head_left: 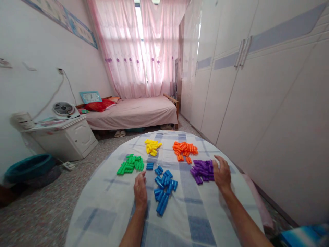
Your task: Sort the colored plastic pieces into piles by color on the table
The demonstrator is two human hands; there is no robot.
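Note:
Small plastic tube-like pieces lie in colour groups on the table; their exact kind is too small to make out. My left hand [140, 190] rests on its side on the cloth, fingers loosely stretched with nothing visible in them. It lies between the green pieces [131, 164] and the blue pieces [164, 183], a small blue cluster [149, 166] just beyond its fingertips. At the right edge of the purple pieces [202, 170] is my right hand [222, 174], its fingers apart and touching or nearly touching the pile. Farther back sit the yellow pieces [153, 147] and orange pieces [184, 150].
A checked cloth covers the round table [102, 219]. Tall white wardrobes [269, 103] line the right side. Beyond the table stands a bed [133, 111]; at left are a white cabinet [74, 140] with a fan [64, 108] and a teal basin [29, 168].

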